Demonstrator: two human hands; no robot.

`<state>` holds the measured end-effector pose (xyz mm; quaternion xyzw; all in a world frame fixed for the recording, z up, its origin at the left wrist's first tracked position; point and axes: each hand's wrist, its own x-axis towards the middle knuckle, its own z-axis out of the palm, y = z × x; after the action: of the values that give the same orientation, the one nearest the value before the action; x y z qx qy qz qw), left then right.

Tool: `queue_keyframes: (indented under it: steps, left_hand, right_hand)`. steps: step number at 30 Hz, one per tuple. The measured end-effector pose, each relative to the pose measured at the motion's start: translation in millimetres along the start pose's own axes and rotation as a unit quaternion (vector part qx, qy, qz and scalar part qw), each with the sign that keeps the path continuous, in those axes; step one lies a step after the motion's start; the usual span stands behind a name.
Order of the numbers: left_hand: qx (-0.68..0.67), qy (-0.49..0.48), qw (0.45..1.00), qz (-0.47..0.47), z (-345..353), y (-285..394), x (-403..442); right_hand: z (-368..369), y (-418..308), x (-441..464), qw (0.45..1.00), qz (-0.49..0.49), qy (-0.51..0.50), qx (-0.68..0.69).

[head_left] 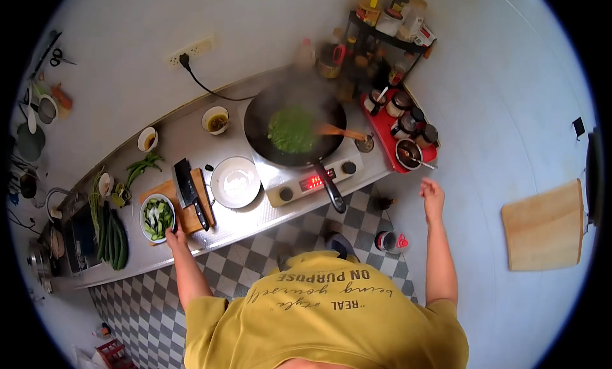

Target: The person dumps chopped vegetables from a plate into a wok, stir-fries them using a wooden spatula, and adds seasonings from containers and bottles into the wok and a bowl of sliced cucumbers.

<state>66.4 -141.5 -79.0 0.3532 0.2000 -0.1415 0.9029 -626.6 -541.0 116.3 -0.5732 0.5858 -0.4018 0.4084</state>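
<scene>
My left hand (176, 236) grips the right rim of a white bowl (158, 219) of cut green vegetables, at the edge of a wooden cutting board (203, 204). A black cleaver (185, 189) and a dark-handled knife lie on the board. My right hand (432, 193) is in the air below the red tray (388, 141); its fingers look curled, and whether they hold anything is too small to tell. Steam rises from a black wok (258, 134) with chopped greens (292, 129) in it. A wooden spatula (344, 132) rests across its right rim.
A white plate (236, 182) sits left of the lit cooker (299, 185). The wok handle (331, 193) juts toward me. Cucumbers (113, 240) lie at the left. Jars and a spoon-filled bowl (408, 153) stand on the tray. A bottle (386, 242) stands on the floor.
</scene>
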Motion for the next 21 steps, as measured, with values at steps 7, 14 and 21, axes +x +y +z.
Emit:
queue_keyframes:
  steps: [7,14,21]
  left_hand:
    - [0.013,0.024,0.999,0.027,-12,-1,-85]
    - [-0.008,0.096,0.991,0.094,16,-50,-263]
    - [-0.005,0.142,0.98,0.137,24,-107,-412]
  right_hand:
    - [101,-107,186,0.97,-0.184,-0.154,0.039]
    - [290,-125,343,0.931,-0.139,-0.333,0.056]
    - [479,-58,428,0.95,-0.249,-0.16,-0.102]
